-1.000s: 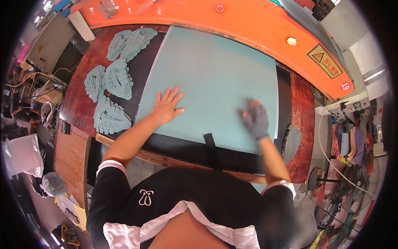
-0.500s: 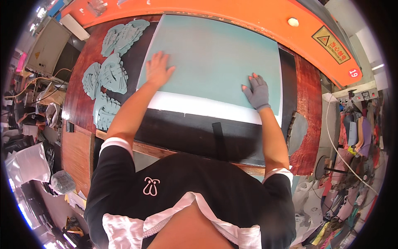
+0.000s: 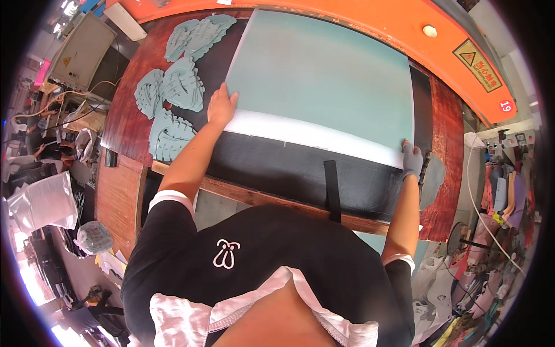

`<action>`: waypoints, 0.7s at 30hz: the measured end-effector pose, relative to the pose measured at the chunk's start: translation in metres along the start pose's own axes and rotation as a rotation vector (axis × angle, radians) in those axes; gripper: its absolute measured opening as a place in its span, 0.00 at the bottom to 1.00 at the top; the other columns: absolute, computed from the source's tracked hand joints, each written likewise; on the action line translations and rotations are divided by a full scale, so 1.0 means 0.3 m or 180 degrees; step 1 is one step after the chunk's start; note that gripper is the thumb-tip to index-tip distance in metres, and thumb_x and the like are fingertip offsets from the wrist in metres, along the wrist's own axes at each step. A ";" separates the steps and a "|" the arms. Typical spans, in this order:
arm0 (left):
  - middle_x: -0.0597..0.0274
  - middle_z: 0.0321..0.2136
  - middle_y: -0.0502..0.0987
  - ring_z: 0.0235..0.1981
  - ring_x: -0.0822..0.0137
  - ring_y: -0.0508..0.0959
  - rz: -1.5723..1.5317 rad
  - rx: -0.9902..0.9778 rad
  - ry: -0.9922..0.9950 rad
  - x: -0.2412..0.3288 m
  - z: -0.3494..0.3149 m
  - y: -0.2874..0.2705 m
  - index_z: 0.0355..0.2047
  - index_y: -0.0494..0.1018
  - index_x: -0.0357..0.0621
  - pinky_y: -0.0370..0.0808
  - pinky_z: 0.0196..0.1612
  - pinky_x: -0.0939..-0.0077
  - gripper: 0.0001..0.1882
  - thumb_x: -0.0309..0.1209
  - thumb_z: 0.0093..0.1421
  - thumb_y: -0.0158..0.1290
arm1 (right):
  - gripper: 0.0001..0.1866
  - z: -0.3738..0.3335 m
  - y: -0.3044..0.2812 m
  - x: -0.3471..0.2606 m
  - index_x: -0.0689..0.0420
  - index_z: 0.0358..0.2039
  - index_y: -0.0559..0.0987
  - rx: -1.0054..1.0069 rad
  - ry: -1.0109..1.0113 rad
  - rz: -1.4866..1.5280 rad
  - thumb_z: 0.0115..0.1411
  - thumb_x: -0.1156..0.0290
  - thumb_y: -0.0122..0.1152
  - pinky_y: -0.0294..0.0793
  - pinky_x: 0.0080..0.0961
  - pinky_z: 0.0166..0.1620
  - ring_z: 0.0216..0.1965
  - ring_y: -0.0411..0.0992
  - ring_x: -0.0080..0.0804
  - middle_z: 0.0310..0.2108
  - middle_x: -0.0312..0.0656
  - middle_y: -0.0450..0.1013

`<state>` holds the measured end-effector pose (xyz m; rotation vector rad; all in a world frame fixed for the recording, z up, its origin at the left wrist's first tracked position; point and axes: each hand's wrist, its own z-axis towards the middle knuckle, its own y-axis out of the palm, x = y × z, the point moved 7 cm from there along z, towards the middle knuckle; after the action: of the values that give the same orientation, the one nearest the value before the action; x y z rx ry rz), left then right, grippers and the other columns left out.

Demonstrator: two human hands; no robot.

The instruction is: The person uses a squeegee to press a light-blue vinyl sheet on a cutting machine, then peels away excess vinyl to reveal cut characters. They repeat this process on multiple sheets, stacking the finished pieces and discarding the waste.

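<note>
A large pale green sheet [image 3: 324,75] lies flat on the black board [image 3: 272,162], with a white layer [image 3: 300,130] showing along its near edge. My bare left hand [image 3: 221,107] rests at the sheet's left edge, near its front corner. Its fingers are stretched out, the thumb a little apart. At the opposite edge, my right hand [image 3: 411,159] in a grey glove with bare fingertips touches the front corner. Its fingers are foreshortened, and whether they grip the sheet is unclear. Just right of it sits a rounded grey piece [image 3: 433,182] with a dark, jagged rim.
Several piles of pale green cut pieces with slots [image 3: 184,84] lie left of the sheet. An orange machine beam [image 3: 370,20] spans the far side. A black strip [image 3: 332,191] hangs over the table's front edge. Cluttered materials [image 3: 503,191] stand at the right.
Both hands have moved off the sheet's top surface outward to its side edges, the right one also nearer to me. My view has shifted slightly; the sheet keeps its place on the board.
</note>
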<state>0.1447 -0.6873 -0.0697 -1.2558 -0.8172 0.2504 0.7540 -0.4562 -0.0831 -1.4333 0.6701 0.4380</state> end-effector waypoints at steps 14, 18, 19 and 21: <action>0.56 0.57 0.63 0.57 0.54 0.65 -0.0703 0.0040 -0.0538 0.003 -0.134 -0.066 0.59 0.59 0.43 0.66 0.54 0.62 0.31 0.40 0.57 0.53 | 0.23 -0.077 -0.036 0.010 0.64 0.25 0.74 0.0181 0.0544 0.0943 0.47 0.53 0.64 0.68 0.27 0.36 0.28 0.67 0.29 0.26 0.39 0.72; 0.53 0.56 0.63 0.56 0.52 0.65 -0.0832 0.0106 -0.0399 -0.039 -0.223 -0.086 0.58 0.59 0.41 0.66 0.54 0.61 0.31 0.38 0.57 0.54 | 0.20 -0.183 -0.070 0.034 0.64 0.28 0.75 0.0150 0.0627 0.1146 0.49 0.57 0.63 0.67 0.24 0.41 0.34 0.68 0.26 0.29 0.39 0.73; 0.52 0.56 0.63 0.56 0.52 0.65 -0.0821 0.0135 -0.0371 -0.051 -0.243 -0.090 0.58 0.59 0.41 0.66 0.54 0.61 0.31 0.38 0.56 0.54 | 0.20 -0.208 -0.076 0.045 0.64 0.30 0.75 0.0137 0.0762 0.1009 0.50 0.57 0.63 0.66 0.23 0.43 0.36 0.68 0.27 0.31 0.40 0.73; 0.51 0.57 0.63 0.56 0.51 0.65 -0.0799 0.0238 -0.0262 -0.067 -0.275 -0.098 0.57 0.59 0.41 0.66 0.54 0.61 0.31 0.37 0.56 0.54 | 0.22 -0.257 -0.091 0.047 0.65 0.33 0.75 0.0098 0.0804 0.0724 0.50 0.57 0.63 0.66 0.23 0.46 0.40 0.68 0.27 0.36 0.42 0.73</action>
<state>0.1781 -0.7701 -0.0576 -1.0664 -1.0178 0.1291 0.7701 -0.5368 -0.0721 -1.4013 1.0461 0.4243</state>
